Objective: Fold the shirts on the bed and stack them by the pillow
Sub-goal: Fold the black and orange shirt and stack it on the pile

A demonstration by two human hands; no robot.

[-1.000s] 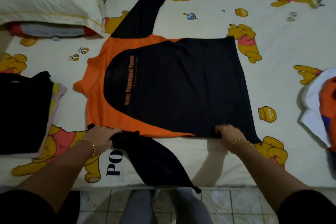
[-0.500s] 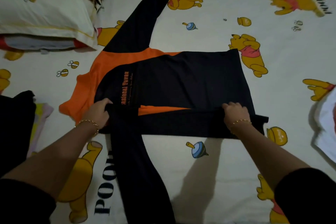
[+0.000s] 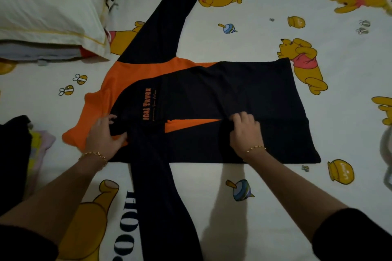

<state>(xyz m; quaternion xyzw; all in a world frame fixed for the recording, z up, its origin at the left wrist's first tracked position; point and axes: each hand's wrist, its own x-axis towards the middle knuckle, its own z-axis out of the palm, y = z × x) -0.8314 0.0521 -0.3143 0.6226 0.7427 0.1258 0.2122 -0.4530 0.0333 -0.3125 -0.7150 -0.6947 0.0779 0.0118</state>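
Black shirt [image 3: 233,91] lies gripped by left hand [image 3: 104,135] and right hand [image 3: 246,133].

I am reading big black letters [image 3: 127,220] "OOH" running sideways on the bed sheet [image 3: 244,207] in the lower left of the frame. Orange lettering [image 3: 146,104] on the shirt [image 3: 233,95], left of centre, is lying sideways and partly folded under; I am not making it out.

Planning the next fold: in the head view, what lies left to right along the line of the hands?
Dark folded pile → left hand → near sleeve → right hand → pale cloth at the edge. Both hands grip the orange-and-black shirt.
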